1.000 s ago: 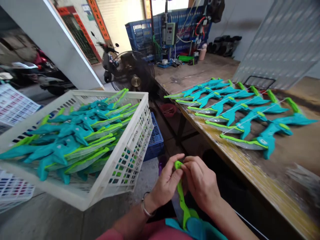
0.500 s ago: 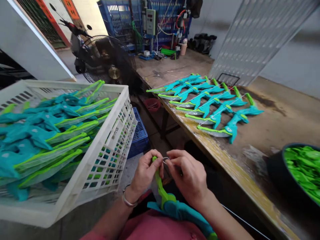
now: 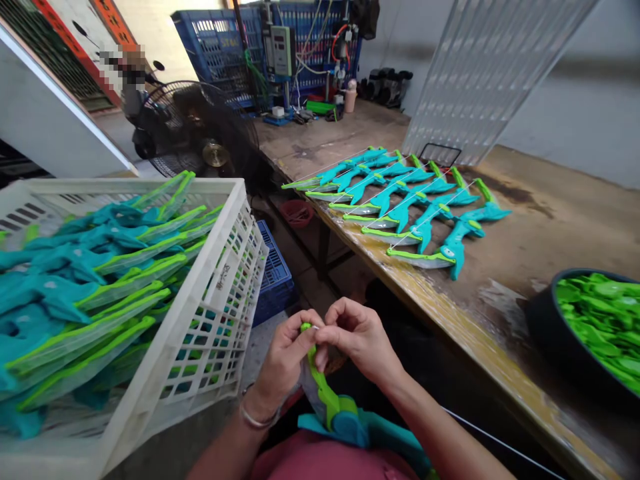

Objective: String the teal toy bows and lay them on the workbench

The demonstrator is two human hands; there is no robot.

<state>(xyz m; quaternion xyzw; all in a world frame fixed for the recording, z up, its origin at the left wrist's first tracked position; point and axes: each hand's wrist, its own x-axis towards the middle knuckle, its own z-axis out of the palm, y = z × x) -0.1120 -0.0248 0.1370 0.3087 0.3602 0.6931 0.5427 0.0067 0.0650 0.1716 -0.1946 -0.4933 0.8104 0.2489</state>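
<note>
I have the left hand (image 3: 287,363) drawn into a narrow pinch, its grip on the tip of the green limb (image 3: 325,393) of one bow (image 3: 350,427); the right hand (image 3: 357,340) meets it there with its grip just as narrow, thumb against forefinger on a thin pale cord (image 3: 316,327); the two sets of fingertips almost touch, and most of the cord is hidden from me; the bow is low in the middle of my view, limb pointing up and away, teal body close against a pink shirt (image 3: 330,460); one bracelet (image 3: 257,420) circles the left wrist.

On the surface (image 3: 500,250) to the right I count at least six strung bows (image 3: 456,240) in one row, the far ones overlapping too much to settle the number; one black tub (image 3: 543,327) there holds green pieces (image 3: 600,327), too jumbled to count; to the left is one white crate (image 3: 225,270) with a heap of bows (image 3: 115,267), again past counting; one blue crate (image 3: 275,293) sits lower, between white crate and surface, with one red basket (image 3: 296,220) near it; farther back I see one fan (image 3: 215,153), one scooter (image 3: 143,143) and one pink bottle (image 3: 351,100).
</note>
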